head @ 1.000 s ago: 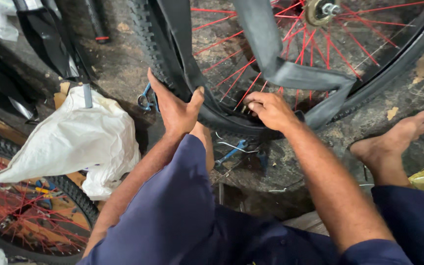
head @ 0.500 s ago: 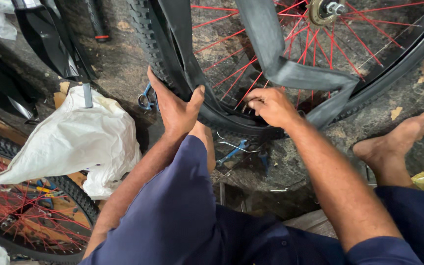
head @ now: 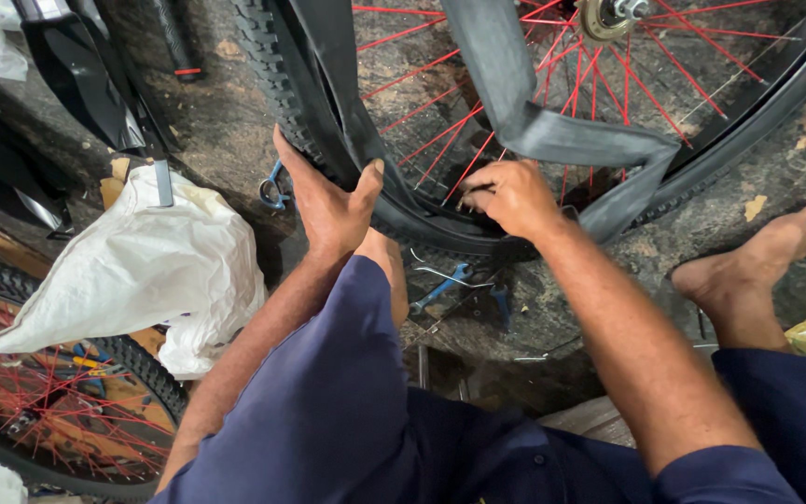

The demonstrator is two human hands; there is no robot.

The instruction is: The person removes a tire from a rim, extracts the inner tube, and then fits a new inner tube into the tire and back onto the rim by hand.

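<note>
So the tire [head: 347, 131] is on the big red-spoked wheel [head: 552, 103] that stands on the floor [head: 748, 177] at the top of the view, with its lower arc right in front of the person. The left hand [head: 328, 210] has its grip clamped on the tire's loose bead at the lower left, thumb hooked over the inner edge and fingers wrapped round the tread side. The right hand [head: 512, 196] sits just beside it to the right, fingers curled and pressed into the gap at the rim; can't tell if that grip actually holds anything. A flat grey inner tube [head: 534, 112] hangs down across the spokes and folds back just behind the right hand.

Below the wheel there's a blue-handled tool [head: 440, 289] on the floor, near the person's knee. A blue wrench [head: 272, 191] lies just left of the left hand. Further left is a white sack [head: 132, 280], and a 2nd red-spoked wheel [head: 48, 401] lies in the bottom left corner. A bare foot [head: 757, 271] rests on the floor at the right.
</note>
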